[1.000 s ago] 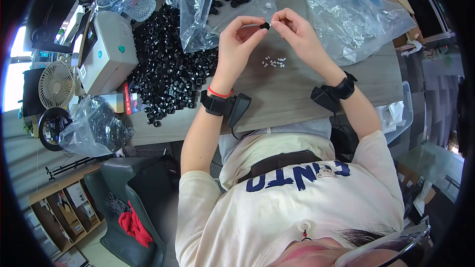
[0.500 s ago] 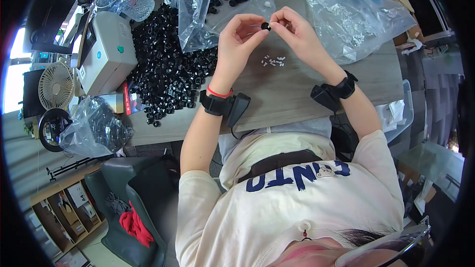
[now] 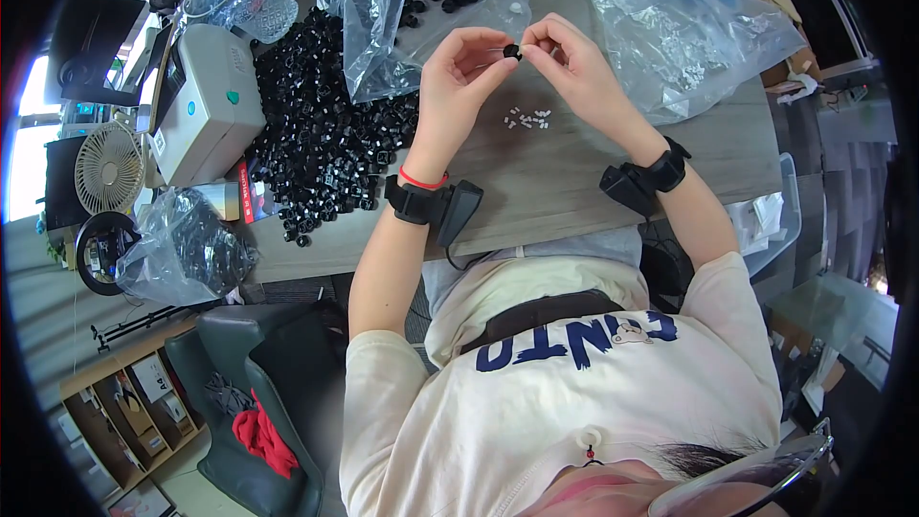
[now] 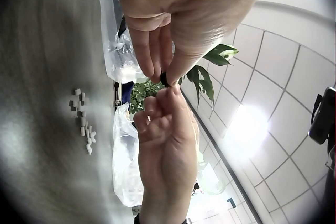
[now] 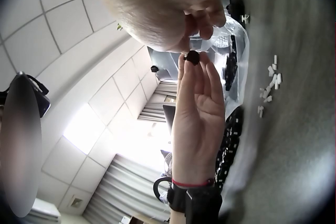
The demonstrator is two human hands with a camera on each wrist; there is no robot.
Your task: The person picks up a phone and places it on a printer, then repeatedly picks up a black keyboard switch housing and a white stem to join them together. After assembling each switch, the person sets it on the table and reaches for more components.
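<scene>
Above the grey table (image 3: 574, 191), both hands meet on a small black part (image 3: 513, 52). My left hand (image 3: 459, 67), with a red band at the wrist, pinches it between thumb and fingertips. My right hand (image 3: 565, 57) pinches the same part from the other side with curled fingers. The left wrist view has the black part (image 4: 164, 79) between my left hand (image 4: 157, 50) above and my right hand (image 4: 160, 124) below. In the right wrist view the black part (image 5: 192, 57) sits atop the left fingers (image 5: 197, 92). Several tiny white pieces (image 3: 528, 118) lie on the table below the hands.
A big pile of black parts (image 3: 325, 124) covers the table at the left, beside a white label printer (image 3: 206, 101). Clear plastic bags (image 3: 402, 10) (image 3: 689, 38) lie at the back. A small fan (image 3: 107, 165) and a bag of black parts (image 3: 182, 244) sit far left.
The right fingertips have closed in on the black part held by the left hand. Both hands otherwise stay in place.
</scene>
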